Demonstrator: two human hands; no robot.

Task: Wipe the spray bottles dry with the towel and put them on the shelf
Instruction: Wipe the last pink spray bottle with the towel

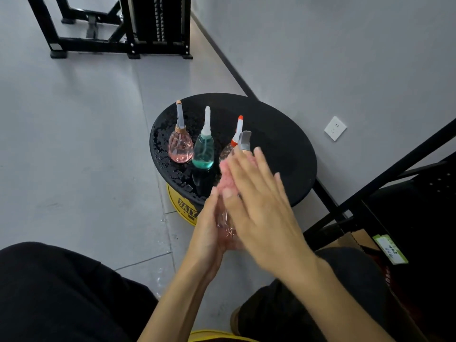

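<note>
My left hand (209,233) grips a clear spray bottle (225,225) with pinkish liquid; its grey spray head (244,140) sticks up past my fingers. My right hand (256,201) lies flat across the bottle and presses a pink towel (225,172) against it. Three more bottles stand on the wet black round table (278,134): a pink one (180,148), a teal one (203,153), and one with an orange and white nozzle (237,130) partly hidden behind my hands. The black shelf frame (385,174) is at the right.
Water drops cover the table's left side. A yellow base (181,206) shows under the table. A cardboard box with a green label (389,249) sits low in the shelf. A black exercise machine (118,28) stands on the far floor. My knees fill the lower corners.
</note>
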